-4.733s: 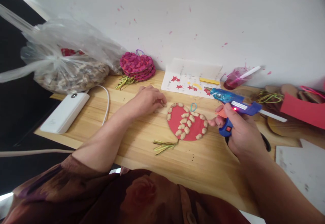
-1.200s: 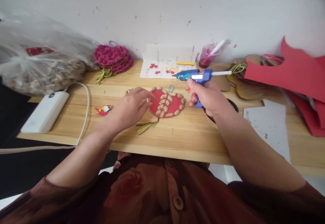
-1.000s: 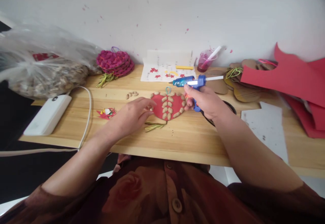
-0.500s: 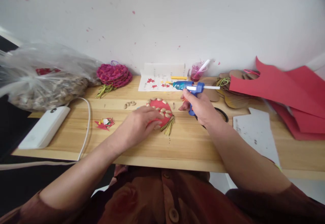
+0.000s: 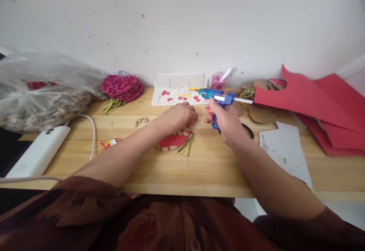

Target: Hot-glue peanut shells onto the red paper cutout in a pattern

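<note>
My right hand (image 5: pixel 229 123) is wrapped round the handle of a blue hot glue gun (image 5: pixel 210 93), its nozzle pointing left and a white glue stick (image 5: pixel 243 100) sticking out behind. My left hand (image 5: pixel 182 116) reaches over a red round card (image 5: pixel 172 141), hiding the card's upper part. The left fingers are curled together low at the card's upper right; what they hold, if anything, is hidden. Pale shell-like pieces (image 5: pixel 173 148) line the card's edge and cross its middle. A bundle of green-brown strands (image 5: pixel 186 145) is at its right side.
A loose group of shell-like pieces (image 5: pixel 141 121) lies left. Farther left are a plastic bag of similar pieces (image 5: pixel 68 104), a white power bank (image 5: pixel 40 152) with a cable and pink bumpy discs (image 5: pixel 122 87). Behind are paper with red stars (image 5: pixel 168 80) and a cup (image 5: pixel 218 80); red sheets (image 5: pixel 322 103) lie right.
My left hand has moved up and right from the card's left side to its upper right, uncovering the lower edge. The glue gun stays in my right hand. The view has shifted slightly.
</note>
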`<action>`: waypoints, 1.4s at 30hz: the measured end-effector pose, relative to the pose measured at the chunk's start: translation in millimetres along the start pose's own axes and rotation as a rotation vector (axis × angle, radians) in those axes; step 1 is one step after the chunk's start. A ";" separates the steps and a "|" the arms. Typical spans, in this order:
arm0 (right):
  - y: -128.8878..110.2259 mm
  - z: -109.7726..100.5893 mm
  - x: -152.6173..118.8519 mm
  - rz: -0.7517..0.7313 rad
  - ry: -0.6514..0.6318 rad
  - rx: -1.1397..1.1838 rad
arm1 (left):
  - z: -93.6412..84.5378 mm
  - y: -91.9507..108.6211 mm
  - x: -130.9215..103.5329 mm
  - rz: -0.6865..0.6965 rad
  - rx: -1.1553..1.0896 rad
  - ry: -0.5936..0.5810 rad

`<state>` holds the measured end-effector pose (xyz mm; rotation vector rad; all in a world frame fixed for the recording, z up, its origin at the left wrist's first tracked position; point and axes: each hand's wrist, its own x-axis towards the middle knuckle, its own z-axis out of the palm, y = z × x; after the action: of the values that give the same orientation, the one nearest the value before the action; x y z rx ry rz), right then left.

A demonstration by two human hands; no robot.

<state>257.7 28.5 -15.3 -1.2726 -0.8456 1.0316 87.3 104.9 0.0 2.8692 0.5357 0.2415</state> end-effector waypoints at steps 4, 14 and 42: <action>-4.5 3.7 -1.9 0.004 0.021 0.016 | 9.2 -11.7 9.9 -0.056 -0.009 -0.037; -13.8 6.6 -10.1 0.222 -0.047 0.166 | 6.0 18.3 -3.3 -0.366 -0.726 0.596; -0.7 14.6 -38.5 -0.353 -0.182 -0.271 | 8.4 36.0 -41.1 -0.512 -1.296 0.384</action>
<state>231.3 -2.8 -10.8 -1.2056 -1.3339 0.7736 63.3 55.3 -4.5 1.3900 0.7620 0.7181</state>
